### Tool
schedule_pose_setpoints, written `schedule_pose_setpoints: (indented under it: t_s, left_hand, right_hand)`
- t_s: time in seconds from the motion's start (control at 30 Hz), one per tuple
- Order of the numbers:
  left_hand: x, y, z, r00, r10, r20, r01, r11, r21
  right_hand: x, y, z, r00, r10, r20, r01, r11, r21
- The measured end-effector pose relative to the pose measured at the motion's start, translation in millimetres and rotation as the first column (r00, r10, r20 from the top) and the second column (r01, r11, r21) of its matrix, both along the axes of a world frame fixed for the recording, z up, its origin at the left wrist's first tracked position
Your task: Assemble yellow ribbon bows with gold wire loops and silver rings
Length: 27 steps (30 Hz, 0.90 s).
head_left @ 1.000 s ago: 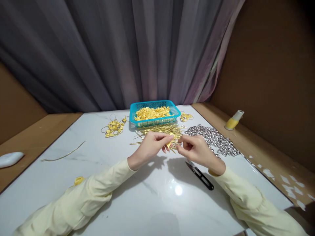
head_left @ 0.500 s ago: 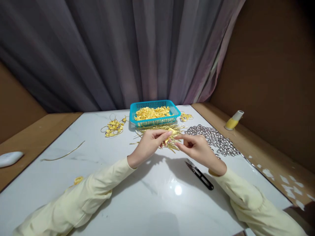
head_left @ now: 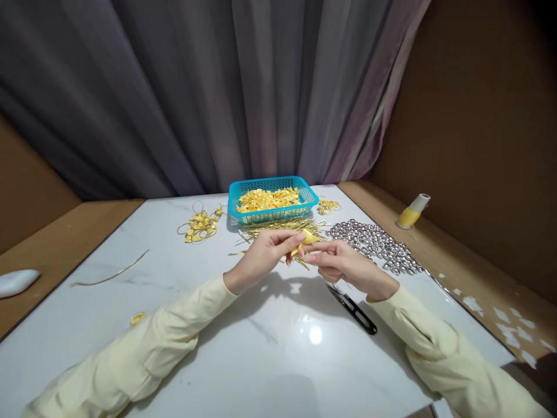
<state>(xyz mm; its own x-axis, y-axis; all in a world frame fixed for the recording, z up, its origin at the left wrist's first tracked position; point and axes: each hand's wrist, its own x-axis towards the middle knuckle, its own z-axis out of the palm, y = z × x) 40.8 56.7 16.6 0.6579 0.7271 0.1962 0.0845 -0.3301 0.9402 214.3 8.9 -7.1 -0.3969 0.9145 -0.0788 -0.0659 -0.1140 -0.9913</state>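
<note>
My left hand [head_left: 266,254] pinches a folded piece of yellow ribbon [head_left: 310,237] between thumb and fingers, above a pile of gold twist ties [head_left: 285,225]. My right hand [head_left: 346,264] has come right up to the ribbon's near edge, thumb and forefinger drawn together. Whatever those fingertips hold is too small to make out. Black-handled thread snips [head_left: 359,314] lie on the table below my right hand. Beyond it spreads a heap of shiny silver beads [head_left: 391,249].
A blue basket [head_left: 234,200] of yellow ribbon pieces stands at the back. Beaded yellow ribbon bundles lie left [head_left: 201,225] and right [head_left: 328,205] of it. A cone of yellow thread [head_left: 411,213] stands on the right ledge. One gold cord [head_left: 117,274] lies at left.
My right hand has moved slightly left, its fingertips now against the yellow ribbon. The ribbon has turned in my left hand and shows more above the fingers.
</note>
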Motion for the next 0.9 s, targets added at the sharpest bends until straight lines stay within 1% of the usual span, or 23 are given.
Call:
schedule_pose_setpoints:
  t_s: [0.07,0.1,0.27,0.37,0.47,0.53,0.57,0.6,0.67,0.7,0.73,0.77,0.8,0.83,0.9]
  left_hand:
    - [0,0,0.1,1.000,-0.002,-0.010,0.002,1.000,0.009]
    - [0,0,-0.2,1.000,0.004,-0.017,-0.004,1.000,0.016]
    - [0,2,-3.4,0.996,0.067,-0.056,-0.062,0.995,0.083]
    - [0,2,-3.8,0.991,0.114,-0.077,-0.104,0.987,0.120]
    - [0,1,-3.8,0.987,0.143,-0.070,-0.133,0.982,0.137]
    - [0,2,-4.9,0.987,0.151,-0.059,-0.142,0.980,0.141]
    - [-1,2,-5.8,0.987,0.155,-0.054,-0.146,0.979,0.142]
    - [-1,3,-6.9,0.986,0.160,-0.048,-0.152,0.978,0.141]
    - [0,5,-9.3,0.984,0.172,-0.038,-0.165,0.977,0.138]
    - [0,6,-10.4,0.983,0.179,-0.034,-0.173,0.976,0.134]
    - [0,6,-11.4,0.982,0.187,-0.032,-0.182,0.975,0.130]
    - [0,7,-12.2,0.980,0.196,-0.029,-0.191,0.973,0.129]
    - [0,7,-12.8,0.979,0.203,-0.029,-0.198,0.971,0.132]
    - [0,7,-13.4,0.977,0.210,-0.031,-0.203,0.969,0.139]
    - [0,8,-14.5,0.975,0.218,-0.037,-0.209,0.963,0.168]
  right_hand:
    - [1,0,-0.9,1.000,0.022,-0.010,-0.022,1.000,-0.015]
    - [1,0,-1.7,1.000,0.011,0.006,-0.011,1.000,-0.001]
    - [2,3,-5.9,0.979,-0.147,0.141,0.128,0.983,0.134]
    - [1,4,-6.5,0.938,-0.246,0.246,0.183,0.950,0.252]
    - [-1,4,-6.4,0.891,-0.348,0.290,0.230,0.899,0.372]
    - [-2,3,-7.5,0.847,-0.432,0.311,0.252,0.840,0.480]
    - [-3,2,-8.8,0.812,-0.489,0.319,0.255,0.788,0.560]
    - [-4,1,-10.7,0.772,-0.550,0.319,0.245,0.720,0.650]
    - [-6,0,-15.8,0.696,-0.651,0.302,0.182,0.567,0.804]
    - [-6,0,-18.6,0.670,-0.684,0.289,0.142,0.500,0.854]
    - [-7,0,-21.3,0.653,-0.703,0.282,0.104,0.452,0.886]
    - [-7,0,-23.5,0.643,-0.712,0.282,0.074,0.424,0.903]
    - [-7,1,-25.0,0.635,-0.717,0.287,0.055,0.412,0.910]
    - [-7,1,-25.6,0.630,-0.718,0.295,0.044,0.412,0.910]
    - [-7,2,-24.4,0.629,-0.706,0.325,0.044,0.449,0.892]
